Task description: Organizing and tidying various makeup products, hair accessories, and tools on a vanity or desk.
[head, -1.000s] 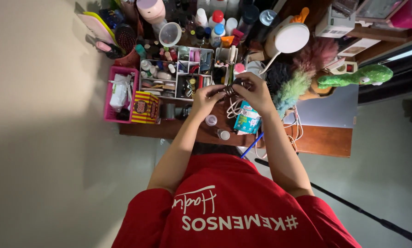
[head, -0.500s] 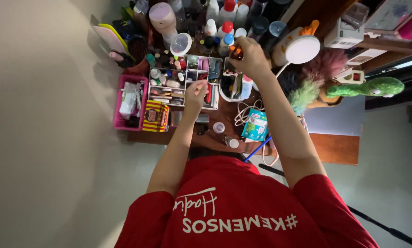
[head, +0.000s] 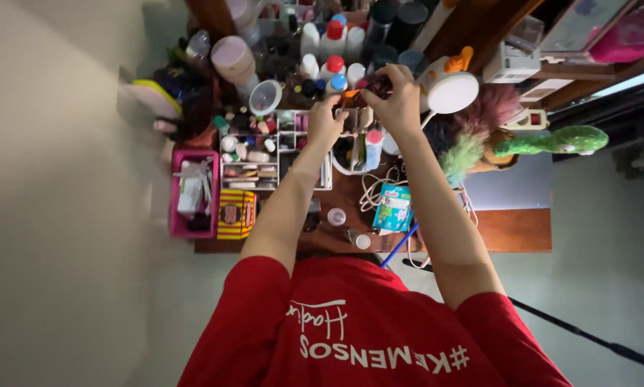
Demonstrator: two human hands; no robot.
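Observation:
My right hand (head: 396,99) reaches to the back of a crowded wooden desk (head: 515,231) and pinches a small dark object (head: 376,85) among the bottles. My left hand (head: 326,120) is raised just left of it, fingers curled toward the same spot beside a small orange piece (head: 351,94). Whether the left fingers grip anything is hidden. Both hands hover over a white compartment organiser (head: 264,154) full of small cosmetics. My red shirt fills the bottom of the view.
Bottles with red and white caps (head: 334,50) crowd the back. A pink basket (head: 175,211) and a striped yellow box (head: 234,213) stand at left. A round white lamp head (head: 453,92), fluffy dusters and a green plush toy (head: 551,141) sit at right. A teal packet (head: 392,208) and white cables lie in front.
Both hands held the small dark thing low over the desk a second ago. The right hand carried it to the back bottles; the left dipped to the organiser, then rose beside the right.

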